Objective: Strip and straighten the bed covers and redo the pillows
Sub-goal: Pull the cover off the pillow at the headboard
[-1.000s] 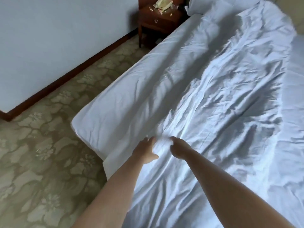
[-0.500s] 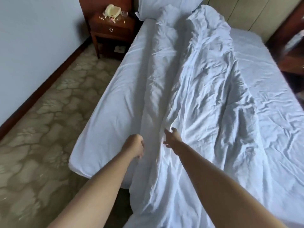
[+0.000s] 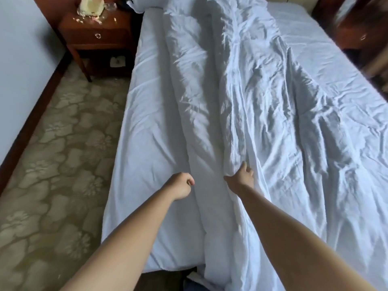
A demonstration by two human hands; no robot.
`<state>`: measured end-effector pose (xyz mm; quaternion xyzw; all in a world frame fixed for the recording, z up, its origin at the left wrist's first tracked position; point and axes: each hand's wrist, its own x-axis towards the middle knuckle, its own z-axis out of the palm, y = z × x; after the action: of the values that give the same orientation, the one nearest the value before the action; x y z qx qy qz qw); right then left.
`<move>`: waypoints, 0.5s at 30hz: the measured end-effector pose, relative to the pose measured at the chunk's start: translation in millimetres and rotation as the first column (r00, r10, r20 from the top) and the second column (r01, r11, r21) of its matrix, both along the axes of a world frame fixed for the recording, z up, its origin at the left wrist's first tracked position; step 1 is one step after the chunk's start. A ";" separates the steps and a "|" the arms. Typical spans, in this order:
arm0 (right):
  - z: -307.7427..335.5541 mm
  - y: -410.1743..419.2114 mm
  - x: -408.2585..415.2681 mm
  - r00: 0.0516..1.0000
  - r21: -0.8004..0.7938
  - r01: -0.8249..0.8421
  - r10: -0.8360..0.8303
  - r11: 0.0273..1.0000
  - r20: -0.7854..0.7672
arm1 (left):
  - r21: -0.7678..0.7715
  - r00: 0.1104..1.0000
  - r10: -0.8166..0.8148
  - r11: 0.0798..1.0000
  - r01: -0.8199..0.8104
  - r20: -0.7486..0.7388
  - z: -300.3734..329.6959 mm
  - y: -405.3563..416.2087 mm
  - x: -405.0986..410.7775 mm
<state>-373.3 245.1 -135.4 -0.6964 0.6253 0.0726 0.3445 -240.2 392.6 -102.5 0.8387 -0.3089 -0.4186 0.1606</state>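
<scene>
head: right hand (image 3: 241,177) grips duvet (image 3: 262,106) edge.

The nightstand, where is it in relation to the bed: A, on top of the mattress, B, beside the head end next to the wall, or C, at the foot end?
B: the wooden nightstand stands on the carpet between the wall and the bed's head end, near the pillow.
</scene>
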 end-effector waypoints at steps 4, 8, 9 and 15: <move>-4.7 -6.5 7.9 0.995 0.030 0.093 -0.092 0.995 -0.030 | 0.063 0.972 -0.233 0.971 0.230 0.042 -5.1 -19.3 29.8; 18.8 17.9 35.0 0.997 0.003 -0.011 0.011 1.000 -0.072 | 0.124 0.894 -0.439 0.895 0.428 0.084 2.2 -30.1 55.4; 22.8 32.0 44.2 0.997 0.008 -0.040 0.041 0.999 -0.058 | 0.145 0.859 -0.501 0.862 0.485 0.108 4.8 -32.4 62.8; 28.2 98.3 72.1 0.975 0.040 -0.100 0.106 0.994 -0.196 | 0.191 0.687 -0.695 0.719 0.668 0.210 23.4 -27.7 120.8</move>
<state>-301.2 343.4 -107.2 -0.7121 0.6182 0.1687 0.2867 -119.4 364.8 -79.2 0.7188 -0.5960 -0.3460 -0.0912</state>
